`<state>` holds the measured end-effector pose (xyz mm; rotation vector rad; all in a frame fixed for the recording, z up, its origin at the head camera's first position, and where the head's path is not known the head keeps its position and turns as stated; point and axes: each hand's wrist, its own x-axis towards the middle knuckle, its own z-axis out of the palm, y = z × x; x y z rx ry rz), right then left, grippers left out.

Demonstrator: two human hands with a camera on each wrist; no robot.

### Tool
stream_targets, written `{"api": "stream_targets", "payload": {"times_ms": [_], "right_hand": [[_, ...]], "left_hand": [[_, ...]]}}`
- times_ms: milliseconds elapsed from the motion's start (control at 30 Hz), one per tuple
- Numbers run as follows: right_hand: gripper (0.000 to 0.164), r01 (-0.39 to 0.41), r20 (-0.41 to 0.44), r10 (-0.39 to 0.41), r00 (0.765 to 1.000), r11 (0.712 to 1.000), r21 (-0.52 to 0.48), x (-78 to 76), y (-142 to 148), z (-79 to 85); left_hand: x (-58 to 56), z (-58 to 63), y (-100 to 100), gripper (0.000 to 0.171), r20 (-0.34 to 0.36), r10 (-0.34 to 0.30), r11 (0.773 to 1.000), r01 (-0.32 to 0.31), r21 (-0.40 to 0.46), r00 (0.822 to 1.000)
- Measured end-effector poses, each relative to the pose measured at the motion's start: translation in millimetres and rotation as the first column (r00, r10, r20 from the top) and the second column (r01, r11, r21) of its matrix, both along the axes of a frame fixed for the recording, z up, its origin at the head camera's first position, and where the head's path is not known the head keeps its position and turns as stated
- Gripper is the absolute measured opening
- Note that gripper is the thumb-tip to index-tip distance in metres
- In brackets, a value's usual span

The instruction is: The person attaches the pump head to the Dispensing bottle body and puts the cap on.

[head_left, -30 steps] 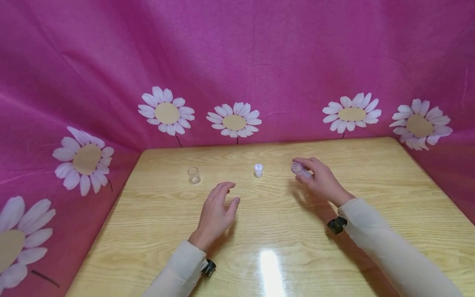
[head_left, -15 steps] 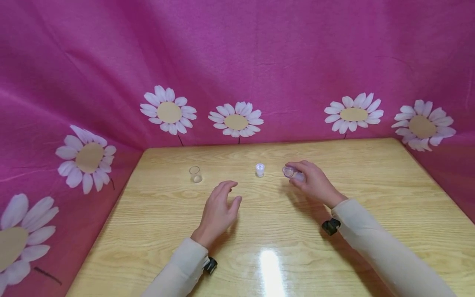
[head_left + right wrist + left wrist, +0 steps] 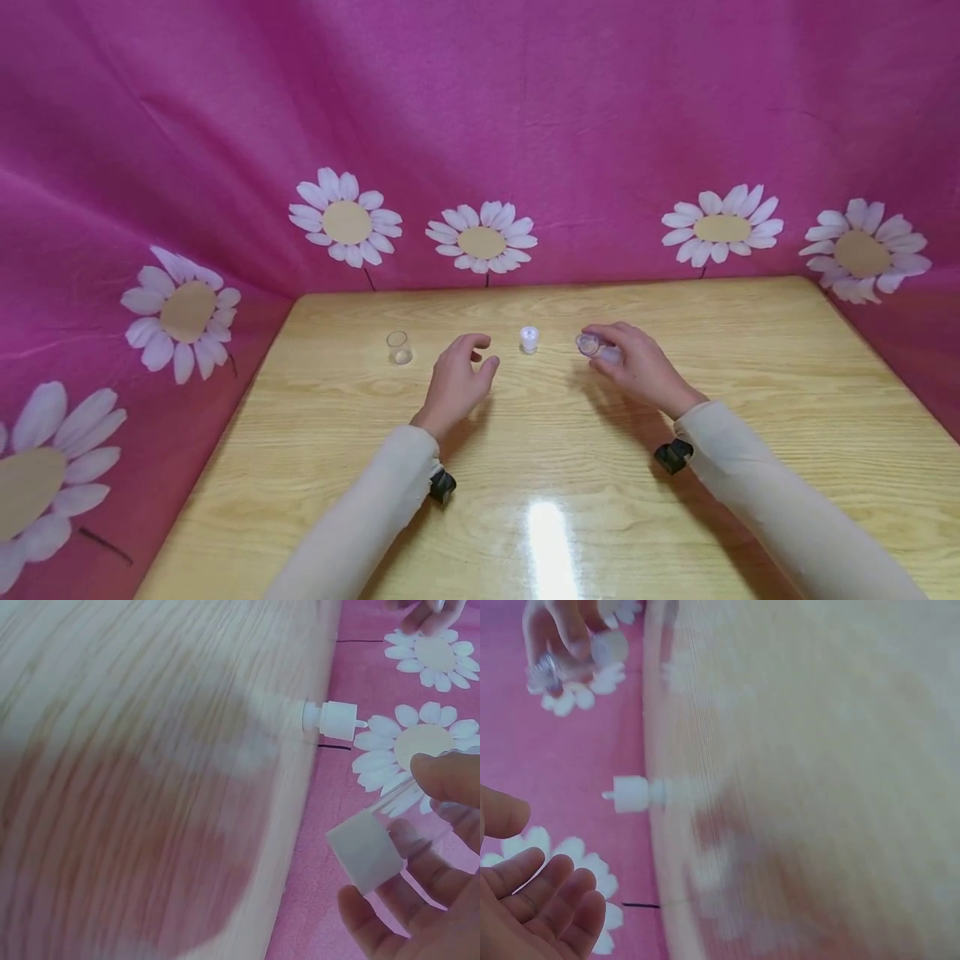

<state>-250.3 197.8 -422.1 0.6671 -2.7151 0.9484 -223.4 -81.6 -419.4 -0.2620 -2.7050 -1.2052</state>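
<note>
My right hand (image 3: 637,367) grips a small clear bottle (image 3: 587,344) with a white part (image 3: 366,851) at one end, held tilted above the table. Between the two hands a little white nozzle piece (image 3: 529,339) stands upright on the wood. In the left wrist view this nozzle (image 3: 631,794) shows a thin tip and a narrower collar. My left hand (image 3: 459,382) hovers left of the nozzle, holding nothing, thumb and fingers apart and loosely bent. A clear cylindrical cap (image 3: 400,348) stands farther left, untouched.
All of it is on a light wooden table (image 3: 525,442) with a glare spot near the front. A pink cloth (image 3: 585,125) with daisies walls the back and sides. Each wrist wears a small black camera (image 3: 442,486).
My left hand has moved forward and slightly right, nearer to the white nozzle. The right hand has shifted a little left with the clear bottle in its grip.
</note>
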Motion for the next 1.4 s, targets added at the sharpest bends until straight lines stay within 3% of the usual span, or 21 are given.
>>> {"api": "stream_targets", "payload": {"times_ms": [233, 567, 833, 1233, 1400], "right_hand": [[0.044, 0.007, 0.024, -0.007, 1.000, 1.000, 0.005, 1.0, -0.2, -0.2], [0.043, -0.006, 0.016, 0.007, 1.000, 1.000, -0.011, 1.0, 1.2, 1.0], [0.043, -0.010, 0.021, 0.010, 1.000, 1.000, -0.002, 1.8, 0.7, -0.5], [0.044, -0.009, 0.034, 0.009, 0.999, 1.000, 0.000, 2.2, 0.7, -0.3], [0.043, -0.011, 0.038, 0.011, 0.999, 1.000, 0.000, 2.2, 0.7, -3.0]], "left_hand": [[-30.0, -3.1, 7.7, 0.038, 0.136, 0.036, 0.999, -0.039, 0.020, 0.990], [-54.8, -14.4, 26.5, 0.039, 0.174, 0.059, 0.996, -0.069, 0.050, 0.983], [-58.8, -19.1, 36.4, 0.040, 0.222, 0.082, 0.991, -0.103, 0.083, 0.972], [-60.8, -22.9, 43.9, 0.039, 0.211, 0.108, 0.990, -0.125, 0.070, 0.971], [-64.8, -28.6, 44.6, 0.039, 0.243, 0.105, 0.985, -0.135, 0.108, 0.964]]}}
